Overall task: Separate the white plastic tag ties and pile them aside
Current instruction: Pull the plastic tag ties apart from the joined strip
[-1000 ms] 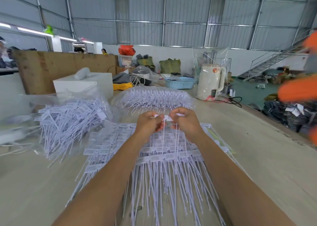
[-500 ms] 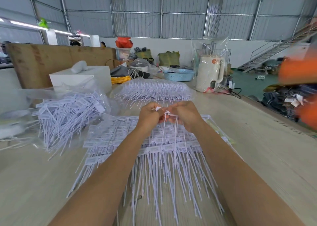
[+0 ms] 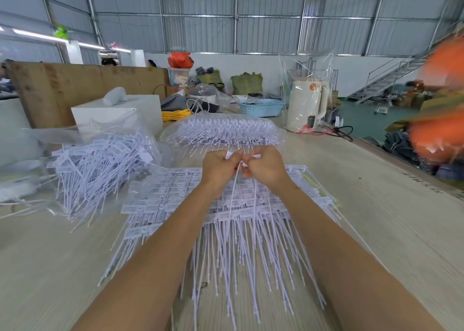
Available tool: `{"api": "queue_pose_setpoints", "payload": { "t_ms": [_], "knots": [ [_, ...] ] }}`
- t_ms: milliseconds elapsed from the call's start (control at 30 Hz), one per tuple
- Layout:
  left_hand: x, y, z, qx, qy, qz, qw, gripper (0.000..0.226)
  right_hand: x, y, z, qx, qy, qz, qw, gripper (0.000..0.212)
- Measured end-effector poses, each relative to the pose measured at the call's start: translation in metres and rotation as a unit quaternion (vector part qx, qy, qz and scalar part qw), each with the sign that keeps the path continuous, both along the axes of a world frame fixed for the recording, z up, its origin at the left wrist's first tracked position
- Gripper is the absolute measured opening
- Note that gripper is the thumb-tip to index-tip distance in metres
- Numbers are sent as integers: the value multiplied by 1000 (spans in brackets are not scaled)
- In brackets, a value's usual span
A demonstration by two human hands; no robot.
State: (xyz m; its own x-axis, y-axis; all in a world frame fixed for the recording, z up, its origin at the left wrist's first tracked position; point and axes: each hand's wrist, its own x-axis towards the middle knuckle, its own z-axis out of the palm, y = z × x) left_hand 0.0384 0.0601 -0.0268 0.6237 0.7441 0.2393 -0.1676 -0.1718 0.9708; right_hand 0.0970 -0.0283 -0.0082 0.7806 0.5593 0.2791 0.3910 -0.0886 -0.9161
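**A:** Tag ties are lying everywhere on the wooden table [image 3: 376, 217]: the joined strips [image 3: 175, 205], still in rows, are spreading out under the forearms; the loose separated pile [image 3: 100, 160] is sitting on clear plastic to the left; a bagged, unopened batch [image 3: 221, 130] is resting just beyond the hands. Which are being worked?

**B:** A small joined strip [image 3: 234, 180], lifted above the rows. The left hand [image 3: 218, 167] is pinching one white tag head, and the right hand [image 3: 266, 167] is pinching the neighbouring one; both are closed tight, knuckles nearly touching. Thin tails are hanging down between the wrists.

**A:** So the snap is happening right at the heads?

**B:** That is my reading. I am judging that gripping close to the joint is helping: a short twist there should be breaking the link cleanly, whereas pulling on the tails would likely be bending them.

**A:** Anything risking a tangle?

**B:** The dangling tails are brushing the rows beneath, so raising the strip a little before parting it seems wise. I cannot tell how many ties the strip is carrying; the fingers are covering the heads.

**A:** And afterwards?

**B:** The freed tie is probably going to the left pile, laid roughly alongside the others.
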Motion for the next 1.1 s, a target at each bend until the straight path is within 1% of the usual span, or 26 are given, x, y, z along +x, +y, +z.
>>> {"api": "queue_pose_setpoints", "payload": {
  "t_ms": [33,67,133,200,233,267,300,333,367,400,433,467,500,533,567,667,767,833,900,967,1033,1100],
  "knots": [
    [0,-1,1,-1,1,8,1000,39,-1,2,-1,-9,-41,-19,999,12],
    [1,-1,2,-7,-1,10,1000,47,-3,3,-1,-38,-112,-44,992,9],
    [4,0,6,-31,-2,-3,1000,57,-7,0,-1,-106,-265,-85,955,13],
    [3,-1,10,-48,4,-7,999,58,-10,-6,4,-139,-370,-94,914,17],
    [4,1,9,-46,10,6,999,60,-17,-9,10,-117,-414,-90,898,15],
    [3,5,7,-35,26,31,999,61,-28,-11,16,-59,-452,-80,887,12],
    [0,10,6,-20,57,54,997,59,-41,-10,22,16,-474,-65,878,8],
    [-4,14,3,-14,81,61,995,55,-53,-7,28,81,-472,-49,877,5],
    [-6,15,1,-12,80,60,995,54,-57,-5,36,127,-438,-20,890,3],
    [-6,16,0,-9,59,57,997,56,-55,-6,46,141,-362,12,921,9],
    [-7,15,1,-12,29,55,998,54,-48,-10,55,132,-253,48,957,16],
    [-7,13,4,-26,-1,43,999,45,-38,-18,60,131,-140,79,978,20],
    [-7,10,7,-41,-26,25,999,34,-27,-26,61,149,-46,86,984,22],
    [-7,8,10,-51,-42,8,998,27,-15,-33,60,172,16,79,982,23],
    [-8,6,13,-54,-50,-3,997,24,-6,-37,57,187,49,71,979,22],
    [-6,-1,15,-66,-80,-25,994,27,0,-34,45,166,75,90,979,24],
    [-9,-8,20,-94,-116,-55,987,28,-2,-26,35,155,140,90,974,23],
    [-11,-11,25,-133,-156,-92,974,28,-3,-24,33,157,153,111,969,24],
    [-11,-13,29,-134,-161,-107,972,30,-4,-26,33,143,153,133,969,24],
    [-11,-17,29,-107,-132,-78,982,31,-6,-26,33,133,150,137,970,22],
    [-11,-17,26,-86,-99,-33,991,28,-9,-25,33,130,134,117,975,21],
    [-12,-14,24,-64,-83,8,994,24,-12,-24,35,150,121,101,976,22]
  ]
}}
